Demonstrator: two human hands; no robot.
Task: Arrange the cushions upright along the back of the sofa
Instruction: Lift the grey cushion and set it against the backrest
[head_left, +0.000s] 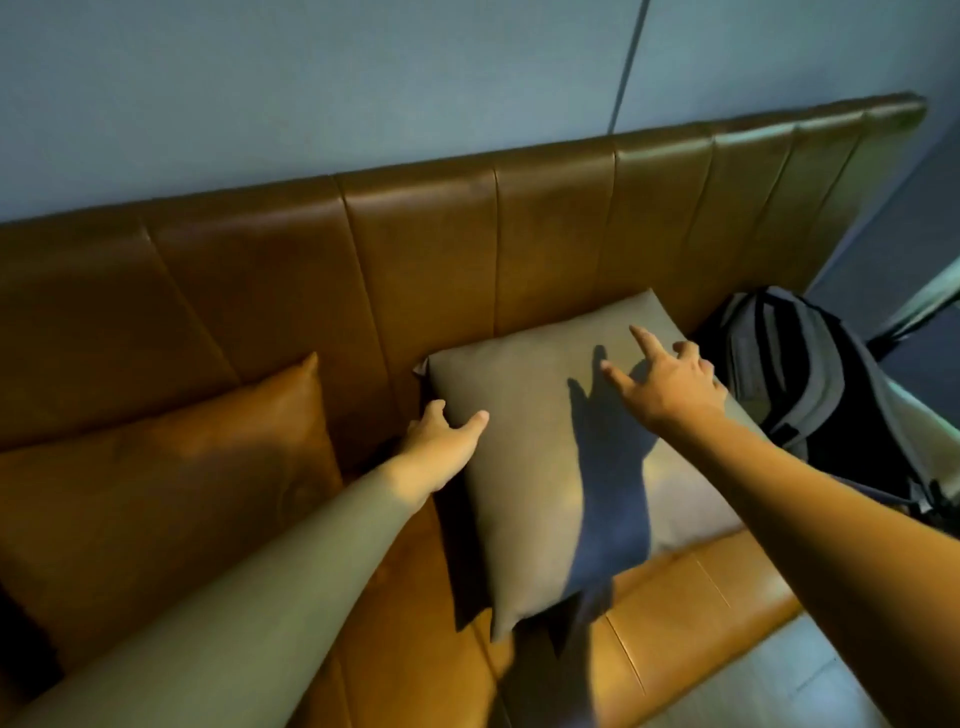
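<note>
Against the sofa back (415, 249) leaned the grey cushion (530, 467), its lower edge on the seat. The left hand (441, 436) grasped its left edge, thumb on the front, while the right hand (670, 379) hung released, fingers spread, over its upper right corner. A brown cushion (171, 493) leaned just to the left, and a backpack (810, 384) stood to the right.

The plain grey cushion (524, 467) is leaning against a tan-brown panelled sofa (415, 249); left of it a tan-brown cushion (171, 493) is showing, right of it a grey-and-black banded backpack (810, 374).

A grey-and-black backpack (810, 384) sits at the right, with a pale blue wall (311, 78) behind.
</note>
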